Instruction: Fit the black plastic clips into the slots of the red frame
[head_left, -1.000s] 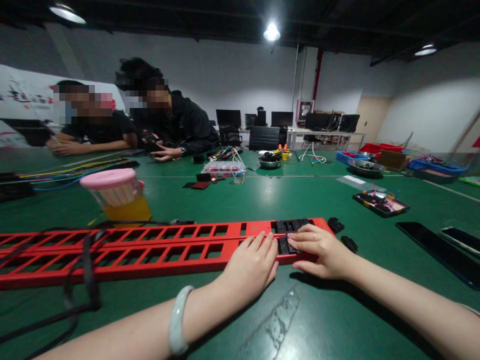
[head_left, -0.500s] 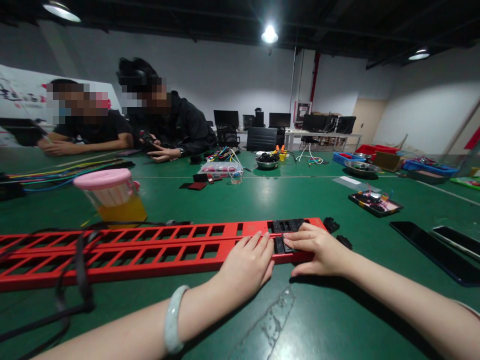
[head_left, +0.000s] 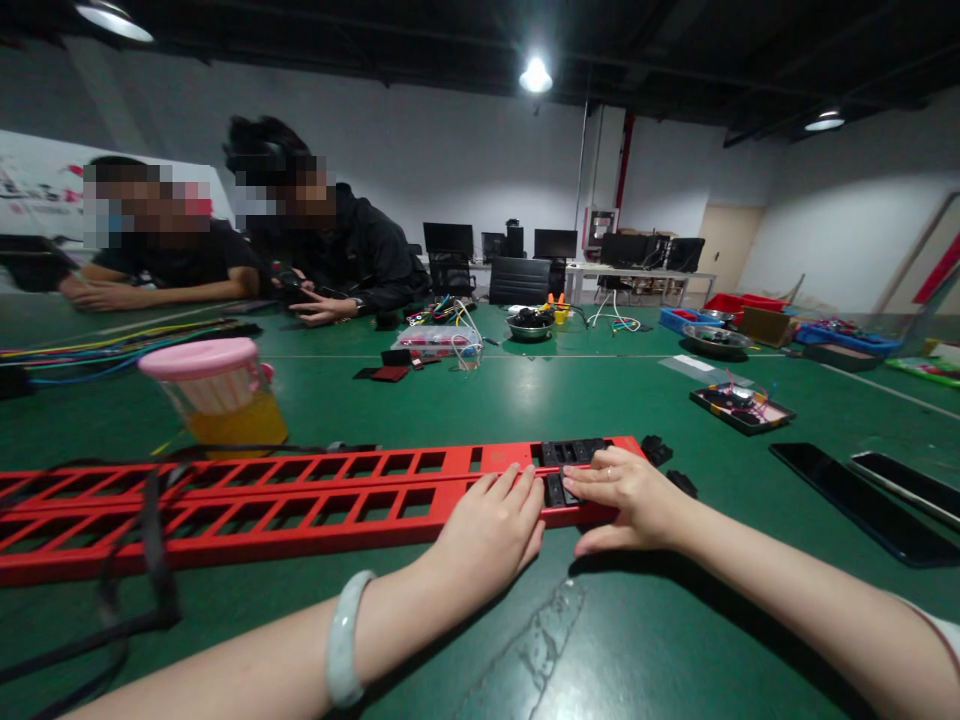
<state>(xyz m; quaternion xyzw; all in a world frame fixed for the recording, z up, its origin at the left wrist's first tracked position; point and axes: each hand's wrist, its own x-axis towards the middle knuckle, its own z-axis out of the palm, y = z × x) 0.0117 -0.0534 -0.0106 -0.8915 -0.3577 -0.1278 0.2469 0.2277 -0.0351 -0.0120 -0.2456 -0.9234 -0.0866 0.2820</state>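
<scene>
Two long red slotted strips [head_left: 457, 508] lie side by side on the green table. My left hand [head_left: 491, 520] rests flat across the nearer strip, fingers stretched toward the seam between the two. Over the right end, my right hand [head_left: 630, 500] presses its extended fingers onto small black modules, with the thumb spread apart at the front edge. A nearer black module [head_left: 555, 490] shows between my hands; others sit under my right fingers, partly hidden. Further black modules [head_left: 574, 452] fill slots in the far strip. Loose black pieces [head_left: 658, 450] lie just past the strips' right end.
A pink-lidded jug [head_left: 214, 395] of orange liquid stands behind the strips at left. A black strap [head_left: 157, 540] crosses them. Two phones [head_left: 855, 500] lie at right, near a small tray of wired parts [head_left: 742, 408]. Two people sit across the table.
The view has shifted slightly, so everything appears a little further left. Both hands keep the same places on the red strips.
</scene>
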